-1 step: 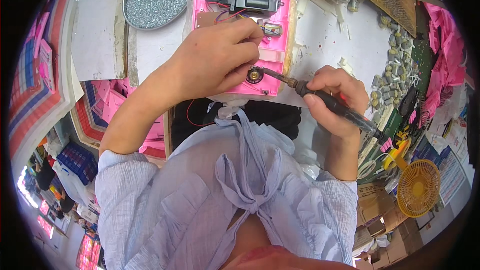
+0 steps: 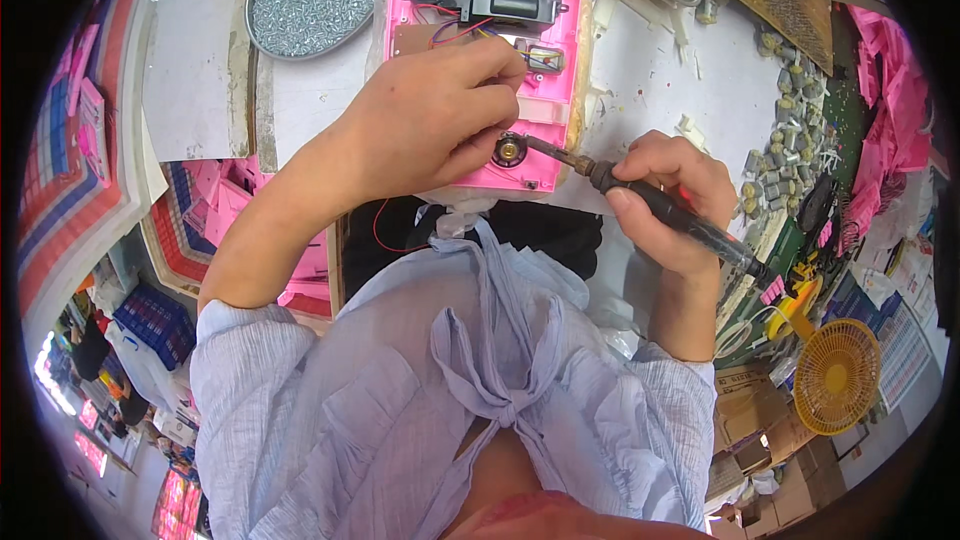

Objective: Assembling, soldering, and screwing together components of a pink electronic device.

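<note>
My right hand [image 2: 685, 195] grips the black handle of a soldering iron [image 2: 597, 174]. Its tip meets the edge of a small round black speaker [image 2: 509, 150] near the front of a pink plastic housing [image 2: 483, 176]. Over the housing lies my left hand [image 2: 430, 110], fingers bent and pressed together just above the speaker; whatever they pinch is hidden. At the housing's far end sits a black mechanism [image 2: 512, 6] with thin coloured wires. A small metal motor [image 2: 545, 60] lies beyond my left fingertips. The brown board [image 2: 420, 38] is partly covered by that hand.
A round tray of small screws [image 2: 315, 0] stands at the far left. Along the right are several small motors [image 2: 785, 145] and a pile of pink parts [image 2: 890, 110]. A yellow fan [image 2: 837, 377] is at the lower right. A red wire [image 2: 378, 225] hangs off the table edge.
</note>
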Demonstrator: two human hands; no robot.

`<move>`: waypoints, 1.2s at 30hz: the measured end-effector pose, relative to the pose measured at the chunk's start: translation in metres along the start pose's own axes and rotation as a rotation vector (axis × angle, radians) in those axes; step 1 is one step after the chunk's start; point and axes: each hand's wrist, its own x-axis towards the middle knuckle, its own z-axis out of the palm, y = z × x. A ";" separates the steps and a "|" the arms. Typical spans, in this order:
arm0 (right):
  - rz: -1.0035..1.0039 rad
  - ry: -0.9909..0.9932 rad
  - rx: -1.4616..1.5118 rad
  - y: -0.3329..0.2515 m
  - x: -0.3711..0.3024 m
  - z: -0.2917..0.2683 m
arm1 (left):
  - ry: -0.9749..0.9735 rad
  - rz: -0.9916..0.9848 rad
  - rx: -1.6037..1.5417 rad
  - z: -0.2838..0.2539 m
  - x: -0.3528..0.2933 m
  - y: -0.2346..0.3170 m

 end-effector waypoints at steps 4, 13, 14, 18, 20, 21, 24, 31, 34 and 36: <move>0.001 -0.029 -0.017 -0.002 0.001 -0.001 | 0.006 0.011 0.007 0.000 0.001 -0.001; -0.029 0.023 0.021 -0.003 -0.001 -0.001 | 0.017 0.017 0.026 0.002 0.000 -0.001; -0.056 0.056 0.034 -0.003 -0.003 -0.003 | 0.016 0.020 0.028 0.002 0.000 -0.001; -0.070 0.207 0.019 0.000 -0.035 -0.034 | 0.014 0.025 0.019 0.000 -0.004 -0.002; -0.080 0.411 0.050 0.003 -0.059 -0.050 | 0.005 0.033 0.008 -0.001 -0.003 -0.002; -0.062 0.487 0.083 0.008 -0.075 -0.064 | -0.026 0.019 0.022 -0.003 -0.001 -0.002; 0.030 0.684 0.021 0.010 -0.120 -0.094 | -0.059 0.034 0.078 -0.005 0.002 0.001; -0.171 1.360 0.031 -0.006 -0.217 -0.188 | 0.049 -0.015 0.027 0.008 -0.001 0.017; -0.198 1.494 -0.024 0.007 -0.252 -0.219 | 0.056 -0.003 0.036 0.004 0.002 0.016; -0.129 1.648 -0.112 0.018 -0.234 -0.230 | 0.069 0.007 0.046 0.006 -0.002 0.012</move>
